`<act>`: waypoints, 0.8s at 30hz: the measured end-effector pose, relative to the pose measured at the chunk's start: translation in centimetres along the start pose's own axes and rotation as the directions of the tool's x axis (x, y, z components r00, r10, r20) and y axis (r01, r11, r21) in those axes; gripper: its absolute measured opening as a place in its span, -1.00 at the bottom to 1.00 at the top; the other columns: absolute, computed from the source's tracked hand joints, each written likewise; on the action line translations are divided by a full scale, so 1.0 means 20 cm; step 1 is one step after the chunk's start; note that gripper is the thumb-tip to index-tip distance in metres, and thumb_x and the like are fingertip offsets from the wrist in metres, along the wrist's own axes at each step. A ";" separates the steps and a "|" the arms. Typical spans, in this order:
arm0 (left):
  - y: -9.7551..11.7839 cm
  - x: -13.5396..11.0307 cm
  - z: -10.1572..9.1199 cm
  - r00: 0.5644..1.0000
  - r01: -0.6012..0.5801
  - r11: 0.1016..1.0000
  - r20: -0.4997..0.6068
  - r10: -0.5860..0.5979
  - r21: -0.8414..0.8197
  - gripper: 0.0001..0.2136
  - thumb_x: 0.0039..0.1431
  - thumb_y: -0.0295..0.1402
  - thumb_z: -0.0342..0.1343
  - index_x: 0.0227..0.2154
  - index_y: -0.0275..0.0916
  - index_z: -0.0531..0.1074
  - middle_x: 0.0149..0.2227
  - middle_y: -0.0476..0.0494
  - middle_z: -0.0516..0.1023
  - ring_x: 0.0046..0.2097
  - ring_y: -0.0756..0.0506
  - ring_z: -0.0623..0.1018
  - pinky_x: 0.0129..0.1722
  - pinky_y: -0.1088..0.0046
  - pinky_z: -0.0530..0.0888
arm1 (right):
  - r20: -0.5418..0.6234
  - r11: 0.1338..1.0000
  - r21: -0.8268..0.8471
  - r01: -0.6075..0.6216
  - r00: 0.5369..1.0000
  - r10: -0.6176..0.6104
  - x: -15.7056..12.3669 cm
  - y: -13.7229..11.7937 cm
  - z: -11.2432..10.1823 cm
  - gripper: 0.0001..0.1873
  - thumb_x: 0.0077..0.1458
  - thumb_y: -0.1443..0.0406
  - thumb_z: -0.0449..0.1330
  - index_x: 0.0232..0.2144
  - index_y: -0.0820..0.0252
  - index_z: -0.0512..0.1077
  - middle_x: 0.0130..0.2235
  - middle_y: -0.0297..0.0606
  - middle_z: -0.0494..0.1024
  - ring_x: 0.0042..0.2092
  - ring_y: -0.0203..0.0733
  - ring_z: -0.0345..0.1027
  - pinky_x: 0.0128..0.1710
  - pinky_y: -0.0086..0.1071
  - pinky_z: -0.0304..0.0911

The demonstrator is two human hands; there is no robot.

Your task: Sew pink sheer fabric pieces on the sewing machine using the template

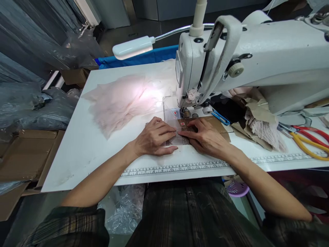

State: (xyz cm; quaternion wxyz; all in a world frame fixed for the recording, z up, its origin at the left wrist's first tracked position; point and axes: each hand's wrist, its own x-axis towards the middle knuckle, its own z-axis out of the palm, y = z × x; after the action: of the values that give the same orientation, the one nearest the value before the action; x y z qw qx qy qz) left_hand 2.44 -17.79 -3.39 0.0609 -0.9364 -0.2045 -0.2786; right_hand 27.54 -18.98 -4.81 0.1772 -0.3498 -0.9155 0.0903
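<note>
A small piece of pale sheer fabric [177, 139] lies on the clear plate in front of the sewing machine's presser foot [183, 112]. My left hand [157, 136] rests palm down at its left edge, fingers stretched out and thumb apart. From the right, my right hand [207, 136] has its fingertips closed at the fabric's edge, apparently pinching it; the exact grip is partly hidden. Under that hand is a brown cardboard piece [216, 124]. Small red-and-white marks show near the foot. A heap of pale pink tulle [120, 99] spreads over the table to the left.
The white sewing machine [257, 55] fills the right side, with a lit lamp [133, 47] at its left. Blue thread snips [220, 117], scissors with red and yellow handles [308, 139], and fabric scraps lie rightward. A printed ruler [174, 169] runs along the front edge. Cardboard boxes [28, 154] stand left.
</note>
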 end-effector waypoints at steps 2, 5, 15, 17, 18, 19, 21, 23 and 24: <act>-0.02 0.02 -0.02 0.997 0.070 0.998 -0.029 -0.070 -0.005 -0.72 0.24 -0.14 0.05 -0.24 -0.26 0.49 -0.23 -0.16 0.62 -0.29 -0.11 0.51 -0.27 0.25 0.38 | 0.007 1.000 -0.009 0.006 1.000 -0.006 0.00 -0.01 0.00 -0.62 0.25 0.34 0.08 0.09 0.04 0.43 -0.06 -0.03 0.36 0.01 0.11 0.21 -0.06 -0.01 0.29; -0.05 0.05 -0.02 0.993 0.119 0.991 -0.009 -0.119 0.067 -0.82 0.27 -0.32 0.02 -0.30 -0.27 0.48 -0.26 -0.15 0.61 -0.33 -0.08 0.46 -0.33 0.32 0.34 | 0.012 1.000 -0.026 0.014 1.000 -0.014 0.01 -0.01 0.00 -0.63 0.24 0.35 0.07 0.07 0.07 0.44 -0.06 -0.03 0.36 0.00 0.11 0.21 -0.06 -0.02 0.27; -0.06 0.03 0.08 0.987 0.098 0.972 0.107 -0.124 0.215 -0.79 0.29 -0.33 0.01 -0.16 -0.35 0.45 -0.15 -0.22 0.57 -0.28 -0.12 0.42 -0.33 0.32 0.34 | 0.009 0.997 -0.071 0.015 1.000 -0.014 0.00 -0.02 0.02 -0.64 0.26 0.35 0.04 0.06 0.07 0.43 -0.04 -0.02 0.36 -0.01 0.10 0.19 -0.06 -0.03 0.21; -0.06 0.02 0.08 0.983 0.116 0.975 0.120 -0.140 0.190 -0.78 0.31 -0.33 -0.01 -0.14 -0.34 0.44 -0.11 -0.23 0.55 -0.26 -0.12 0.41 -0.30 0.31 0.35 | 0.009 0.997 -0.077 0.015 1.000 -0.014 0.00 -0.02 0.02 -0.64 0.27 0.34 0.04 0.06 0.07 0.43 -0.04 -0.02 0.36 -0.02 0.10 0.19 -0.06 -0.03 0.20; -0.06 0.02 0.08 0.981 0.123 0.977 0.130 -0.147 0.175 -0.77 0.31 -0.33 -0.02 -0.12 -0.34 0.43 -0.08 -0.24 0.54 -0.26 -0.12 0.41 -0.28 0.30 0.36 | 0.008 0.997 -0.079 0.014 1.000 -0.013 0.00 -0.02 0.02 -0.64 0.27 0.34 0.04 0.07 0.07 0.43 -0.03 -0.02 0.36 -0.02 0.10 0.19 -0.06 -0.03 0.20; -0.06 0.02 0.07 0.978 0.131 0.978 0.139 -0.154 0.162 -0.77 0.32 -0.32 -0.02 -0.10 -0.33 0.42 -0.05 -0.24 0.52 -0.25 -0.12 0.41 -0.26 0.29 0.37 | 0.007 0.997 -0.081 0.013 1.000 -0.012 0.00 -0.02 0.02 -0.64 0.27 0.34 0.04 0.07 0.07 0.43 -0.03 -0.02 0.36 -0.02 0.10 0.19 -0.06 -0.03 0.20; -0.06 0.03 0.07 0.973 0.148 0.978 0.156 -0.170 0.144 -0.74 0.32 -0.31 -0.04 -0.06 -0.33 0.41 0.00 -0.26 0.49 -0.24 -0.12 0.40 -0.24 0.27 0.37 | 0.005 0.997 -0.082 0.013 1.000 -0.013 0.01 -0.02 0.01 -0.65 0.27 0.34 0.05 0.06 0.08 0.44 -0.04 -0.01 0.36 -0.02 0.10 0.19 -0.06 -0.04 0.19; -0.06 0.03 0.06 0.968 0.162 0.977 0.172 -0.185 0.137 -0.73 0.33 -0.30 -0.05 -0.04 -0.34 0.40 0.03 -0.28 0.47 -0.23 -0.13 0.40 -0.23 0.26 0.37 | 0.004 0.996 -0.083 0.014 1.000 -0.014 0.01 -0.02 0.01 -0.65 0.26 0.35 0.05 0.05 0.09 0.44 -0.04 -0.01 0.36 -0.03 0.10 0.19 -0.07 -0.05 0.19; -0.06 0.02 0.06 0.964 0.170 0.977 0.182 -0.193 0.132 -0.72 0.33 -0.30 -0.05 -0.03 -0.34 0.40 0.03 -0.29 0.47 -0.22 -0.14 0.41 -0.22 0.25 0.37 | 0.005 0.996 -0.085 0.015 1.000 -0.015 0.01 -0.03 0.01 -0.65 0.26 0.35 0.06 0.05 0.09 0.44 -0.04 -0.02 0.36 -0.03 0.09 0.19 -0.07 -0.06 0.19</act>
State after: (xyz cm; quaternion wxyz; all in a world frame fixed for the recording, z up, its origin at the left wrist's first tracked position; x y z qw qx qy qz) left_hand 2.90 -16.18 -4.19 0.0688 -0.9313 -0.3101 -0.1785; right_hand 27.01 -19.21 -4.74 0.1607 -0.3500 -0.9214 0.0509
